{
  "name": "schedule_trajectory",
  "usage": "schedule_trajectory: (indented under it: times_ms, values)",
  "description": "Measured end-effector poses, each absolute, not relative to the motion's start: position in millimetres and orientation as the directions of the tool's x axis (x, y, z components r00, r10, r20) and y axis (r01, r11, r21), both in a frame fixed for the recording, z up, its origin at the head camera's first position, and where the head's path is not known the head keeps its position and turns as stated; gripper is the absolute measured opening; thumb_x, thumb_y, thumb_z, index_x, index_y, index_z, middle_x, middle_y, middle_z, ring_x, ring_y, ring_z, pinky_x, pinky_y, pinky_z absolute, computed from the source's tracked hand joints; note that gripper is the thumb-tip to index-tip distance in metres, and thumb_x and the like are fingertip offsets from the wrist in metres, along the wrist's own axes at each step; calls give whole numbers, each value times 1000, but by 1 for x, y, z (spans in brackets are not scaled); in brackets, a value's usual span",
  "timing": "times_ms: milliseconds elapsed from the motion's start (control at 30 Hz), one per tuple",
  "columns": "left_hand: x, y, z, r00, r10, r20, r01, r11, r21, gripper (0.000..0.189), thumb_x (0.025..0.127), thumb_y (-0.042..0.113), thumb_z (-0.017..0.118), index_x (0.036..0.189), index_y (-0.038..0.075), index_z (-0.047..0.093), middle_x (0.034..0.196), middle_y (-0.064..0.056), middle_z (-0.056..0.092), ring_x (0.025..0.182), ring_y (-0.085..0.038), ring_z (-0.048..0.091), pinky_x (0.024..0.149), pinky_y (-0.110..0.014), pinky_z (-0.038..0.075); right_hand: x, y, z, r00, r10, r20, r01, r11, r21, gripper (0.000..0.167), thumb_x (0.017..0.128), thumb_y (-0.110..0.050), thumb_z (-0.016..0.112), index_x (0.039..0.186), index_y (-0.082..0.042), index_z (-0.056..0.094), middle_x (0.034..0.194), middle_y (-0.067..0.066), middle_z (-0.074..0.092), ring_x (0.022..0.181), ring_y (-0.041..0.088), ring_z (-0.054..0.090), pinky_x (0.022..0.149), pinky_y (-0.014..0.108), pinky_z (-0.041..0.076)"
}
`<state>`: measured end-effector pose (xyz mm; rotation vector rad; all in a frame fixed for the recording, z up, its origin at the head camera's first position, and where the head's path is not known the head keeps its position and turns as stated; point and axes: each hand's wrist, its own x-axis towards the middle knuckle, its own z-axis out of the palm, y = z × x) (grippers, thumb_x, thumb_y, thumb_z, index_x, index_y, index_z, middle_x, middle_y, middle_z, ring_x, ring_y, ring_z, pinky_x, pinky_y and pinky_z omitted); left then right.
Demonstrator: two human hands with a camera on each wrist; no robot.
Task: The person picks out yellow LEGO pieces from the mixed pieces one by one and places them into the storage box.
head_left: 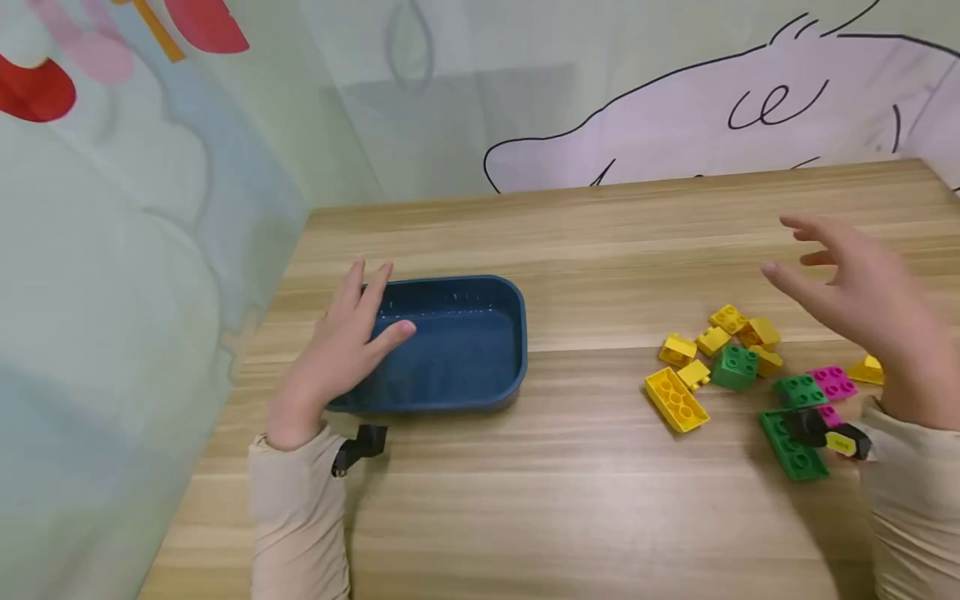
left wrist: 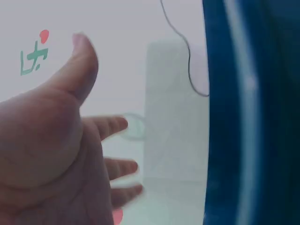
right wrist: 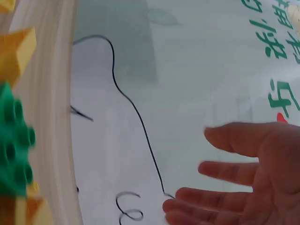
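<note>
A dark blue rectangular tub stands on the table, with bare floor showing inside. My left hand hovers over its left end, fingers spread and nothing in the grasp; the left wrist view shows the thumb apart from the fingers. Raised at the right, my right hand holds nothing, its fingers loosely bent. Below it and to its left lie several toy building bricks: a yellow brick on its side, a green brick, a magenta brick and a long green brick partly hidden by the wrist camera.
The wooden table meets a painted wall along its back edge. Another wall runs down the left side. A yellow brick lies close to the right wrist. Black camera mounts stick out from both sleeves.
</note>
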<state>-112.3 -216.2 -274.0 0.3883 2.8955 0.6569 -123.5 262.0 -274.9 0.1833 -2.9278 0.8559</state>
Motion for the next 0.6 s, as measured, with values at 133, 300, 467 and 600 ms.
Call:
schedule_trajectory:
  times_ms: [133,300,467,600]
  values:
    - [-109,-236,-269,-974,213,-69,146,838,526,78,96,51,34,149,10,-6,151,-22,-15,138,-40,-11,105,-62,4,-125,238,-271,-996,-29,83,-77,753,-654,61,95,-35,49,146,-8,29,136,29,38,107,48,48,65,36,52]
    - [-105,-258,-265,-987,56,-154,-44,812,582,72,99,44,31,147,-2,3,148,-32,10,133,-48,16,102,-59,21,-132,200,-272,-979,-136,152,-204,666,-717,60,94,-25,54,145,-6,30,140,25,32,120,46,35,85,53,40]
    - [-104,-271,-269,-967,-20,-255,-188,732,655,62,101,29,31,143,-11,11,139,-37,24,123,-49,34,89,-54,42,-141,158,-279,-960,-227,163,-270,610,-745,60,92,-19,57,143,-3,31,142,21,31,123,42,33,89,58,36]
    - [-107,-276,-274,-956,-21,-294,-210,748,630,56,100,21,32,140,-16,16,136,-37,30,117,-47,43,82,-48,49,-145,129,-289,-958,-276,76,-231,584,-778,59,92,-21,56,144,-7,31,144,17,31,126,37,36,91,54,40]
